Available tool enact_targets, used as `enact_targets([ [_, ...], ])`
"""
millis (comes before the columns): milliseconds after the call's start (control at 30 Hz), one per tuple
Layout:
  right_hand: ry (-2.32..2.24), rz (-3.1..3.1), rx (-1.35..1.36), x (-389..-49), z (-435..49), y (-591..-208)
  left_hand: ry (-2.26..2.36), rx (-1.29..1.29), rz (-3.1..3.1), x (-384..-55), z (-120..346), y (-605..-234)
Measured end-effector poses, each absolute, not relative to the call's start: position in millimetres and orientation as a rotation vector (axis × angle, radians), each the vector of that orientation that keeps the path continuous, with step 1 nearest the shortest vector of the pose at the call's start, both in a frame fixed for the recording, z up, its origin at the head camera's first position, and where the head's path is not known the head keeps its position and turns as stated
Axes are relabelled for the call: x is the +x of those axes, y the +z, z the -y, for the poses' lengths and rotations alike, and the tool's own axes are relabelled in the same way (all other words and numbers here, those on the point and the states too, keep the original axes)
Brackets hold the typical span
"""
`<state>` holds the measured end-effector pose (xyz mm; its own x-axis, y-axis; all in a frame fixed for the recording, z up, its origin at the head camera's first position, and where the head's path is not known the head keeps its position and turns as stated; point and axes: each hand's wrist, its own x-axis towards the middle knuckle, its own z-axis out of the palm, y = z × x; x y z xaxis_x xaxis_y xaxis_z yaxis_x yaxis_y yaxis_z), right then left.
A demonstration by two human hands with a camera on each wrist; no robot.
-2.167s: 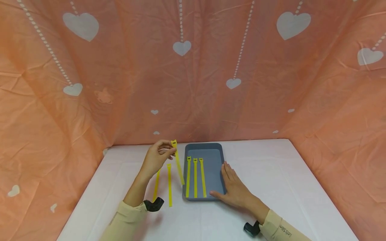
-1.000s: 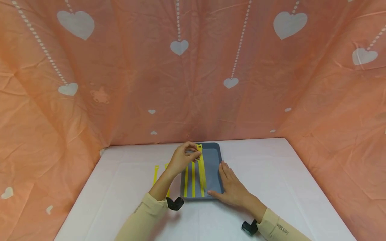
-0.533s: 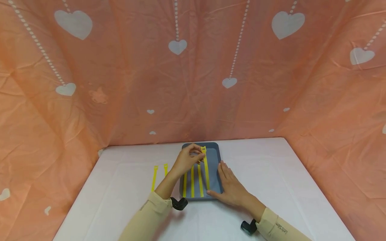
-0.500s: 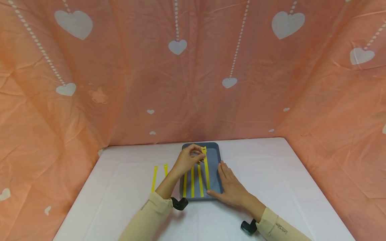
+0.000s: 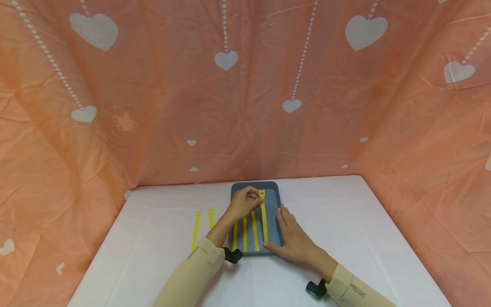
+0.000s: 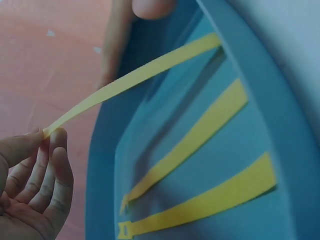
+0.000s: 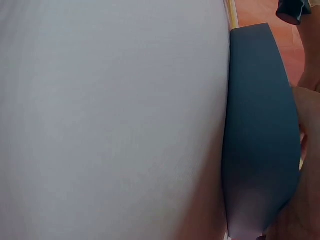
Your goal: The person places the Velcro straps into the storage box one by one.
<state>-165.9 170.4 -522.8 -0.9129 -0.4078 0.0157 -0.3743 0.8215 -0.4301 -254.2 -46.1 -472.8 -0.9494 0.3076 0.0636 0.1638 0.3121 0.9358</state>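
We see a grey-blue rectangular tray (image 5: 272, 213) between the two hands, its floor partly under the left one. In it lie three yellow hook-and-loop cable straps (image 5: 244, 234), side by side, their slotted heads hidden from the head view behind the left hand (image 5: 242, 203); the left wrist view shows two of them lying along the floor below that hand. A fourth strap, the held strap (image 5: 264, 221), sits nearest the right hand (image 5: 293, 238): we find its head pinched narrowly between the left thumb and fingertips, raised above the floor, while its tail slants down to the tip of the right thumb. We cannot tell whether that tail touches the floor. The right hand lies with fingers straight and together along the tray's side, thumb spread wide over the near edge. Out beyond the left forearm, two loose straps (image 5: 197, 226) lie on the white tabletop (image 5: 345, 234)

Against the frame from 2.2 seconds ago, we notice the left hand has crossed from the tabletop to over the tray, taking the held strap past the other three toward the right hand. Compared with half a second ago, its head hangs slightly lower. The right hand keeps its place
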Motion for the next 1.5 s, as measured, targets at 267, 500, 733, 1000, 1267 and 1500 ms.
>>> enact_targets([
  [267,-0.628,-2.941,-0.644,-164.7,-169.7,-519.9,1.587,0.418,-2.501,-259.2,48.4,-480.5],
  [500,-0.626,-2.946,-0.646,-165.4,-170.1,-521.3,1.547,0.424,-2.479,-264.7,48.2,-485.9],
  [733,-0.641,-2.937,-0.642,-165.1,-170.9,-520.7,1.545,0.388,-2.443,-270.2,48.1,-488.8],
  [1000,-0.655,-2.937,-0.644,-164.9,-170.2,-521.7,1.532,0.305,-2.404,-273.9,46.8,-489.5],
  [1267,-0.637,-2.941,-0.637,-165.8,-170.2,-523.8,1.490,0.294,-2.420,-275.0,45.0,-490.5],
  [1500,-0.636,-2.949,-0.650,-165.8,-171.1,-523.7,1.416,0.277,-2.496,-275.0,42.8,-487.3],
])
